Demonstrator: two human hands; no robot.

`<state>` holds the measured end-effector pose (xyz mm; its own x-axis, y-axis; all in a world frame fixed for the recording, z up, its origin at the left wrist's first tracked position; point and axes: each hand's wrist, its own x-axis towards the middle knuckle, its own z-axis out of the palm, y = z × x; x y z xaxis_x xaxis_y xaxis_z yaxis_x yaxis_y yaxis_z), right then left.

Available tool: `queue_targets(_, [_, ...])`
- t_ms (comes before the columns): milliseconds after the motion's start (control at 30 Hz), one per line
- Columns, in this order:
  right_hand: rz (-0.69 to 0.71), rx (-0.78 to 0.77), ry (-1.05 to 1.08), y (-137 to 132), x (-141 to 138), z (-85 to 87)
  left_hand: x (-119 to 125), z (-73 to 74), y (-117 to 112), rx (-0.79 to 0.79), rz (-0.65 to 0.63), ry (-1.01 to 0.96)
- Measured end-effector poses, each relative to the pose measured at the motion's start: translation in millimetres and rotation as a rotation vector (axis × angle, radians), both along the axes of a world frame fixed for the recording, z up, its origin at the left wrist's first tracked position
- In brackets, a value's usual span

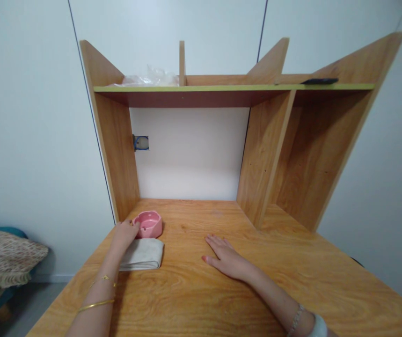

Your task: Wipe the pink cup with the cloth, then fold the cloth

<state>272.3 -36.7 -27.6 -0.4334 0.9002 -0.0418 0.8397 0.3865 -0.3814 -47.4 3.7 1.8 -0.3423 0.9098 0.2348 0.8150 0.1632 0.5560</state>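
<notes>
A pink ceramic ashtray (155,228) with notches in its rim sits on the left side of the wooden desk. My left hand (127,230) grips its left edge, the thumb against the rim and the other fingers at the far left side, partly hidden. Just in front of the ashtray lies a folded light-grey cloth (144,255), partly covered by my left forearm. Farther right, my right hand (226,256) rests palm down on the desktop, fingers stretched out and holding nothing.
A wooden hutch (201,89) stands at the back of the desk (193,299), with upright side panels. On its top shelf are a clear plastic bag (151,77) and a flat black object (320,81). An open wall socket box (141,142) shows behind. Left is a patterned blanket (7,255).
</notes>
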Motion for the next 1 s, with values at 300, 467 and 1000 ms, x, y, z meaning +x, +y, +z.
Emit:
queue_targets(300, [0.274, 0.253, 0.117, -21, -82, 33.1, 2, -3.3, 2, -0.132, 0.005, -0.259])
queue_targets(467, [0.404, 0.419, -0.019, -29, -133, 37.5, 2, -4.6, 1, -0.111, 0.01, -0.321])
queue_targets(1000, [-0.126, 0.26, -0.368, 2, -39, 44.2, 38, -2.2, -9, -0.017, -0.212, -1.297])
